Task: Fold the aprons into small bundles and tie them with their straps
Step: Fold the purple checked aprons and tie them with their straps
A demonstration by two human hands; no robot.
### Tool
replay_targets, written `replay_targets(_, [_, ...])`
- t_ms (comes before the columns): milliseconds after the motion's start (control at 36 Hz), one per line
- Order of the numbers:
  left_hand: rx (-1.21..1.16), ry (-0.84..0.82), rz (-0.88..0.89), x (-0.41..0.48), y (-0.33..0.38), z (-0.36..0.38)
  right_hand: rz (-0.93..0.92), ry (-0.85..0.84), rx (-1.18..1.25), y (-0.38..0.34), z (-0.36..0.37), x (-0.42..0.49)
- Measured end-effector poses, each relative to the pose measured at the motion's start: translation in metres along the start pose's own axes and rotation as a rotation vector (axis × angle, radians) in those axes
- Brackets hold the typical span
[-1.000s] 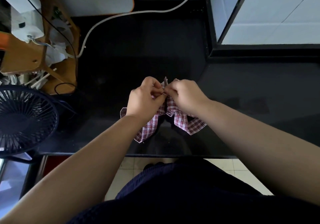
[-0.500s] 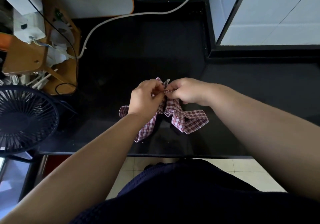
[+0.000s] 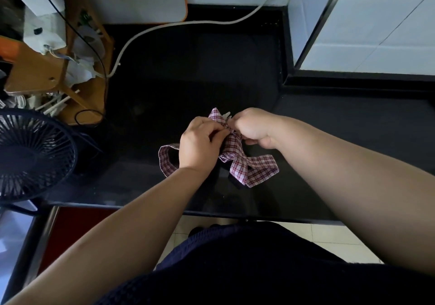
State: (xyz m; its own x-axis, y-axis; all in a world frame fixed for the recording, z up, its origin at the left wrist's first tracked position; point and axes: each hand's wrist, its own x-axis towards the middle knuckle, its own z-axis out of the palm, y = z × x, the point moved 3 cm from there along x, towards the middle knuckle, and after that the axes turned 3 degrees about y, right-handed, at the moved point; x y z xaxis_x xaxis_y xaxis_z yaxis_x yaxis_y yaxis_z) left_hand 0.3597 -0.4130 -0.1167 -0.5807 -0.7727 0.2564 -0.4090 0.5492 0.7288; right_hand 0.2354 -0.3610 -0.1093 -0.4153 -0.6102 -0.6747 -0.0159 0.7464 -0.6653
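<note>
Now: left hand (image 3: pixel 200 143) and right hand (image 3: pixel 253 128) pinch checked apron (image 3: pixel 233 143) straps (image 3: pixel 257 169), knotting over tabletop (image 3: pixel 188 81).
Next: likely pull both ends snug.

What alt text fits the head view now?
The left hand and right hand pinch a bunched checked apron over a black counter, with its loose strips trailing toward the person. A dark fan sits at the left edge, and a white cable crosses the far counter.
</note>
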Motion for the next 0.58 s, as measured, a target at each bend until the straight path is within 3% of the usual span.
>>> replay_targets(111, [0.031, -0.082, 0.021, 0.004, -0.001, 0.001, -0.06, -0.003, -0.037, 0.0, -0.002, -0.002])
replay_targets(250, [0.037, -0.275, -0.055, 0.013, -0.005, -0.006, -0.289, -0.023, -0.152, 0.003, -0.005, -0.012])
replay_targets(417, [0.097, -0.457, -0.096, 0.024, -0.008, -0.021, -0.613, 0.252, -0.512, 0.01, -0.002, -0.015])
replay_targets(583, [0.196, -0.49, -0.033, 0.021, -0.013, -0.034, -0.666, 0.321, -0.633, 0.017, 0.002, -0.007])
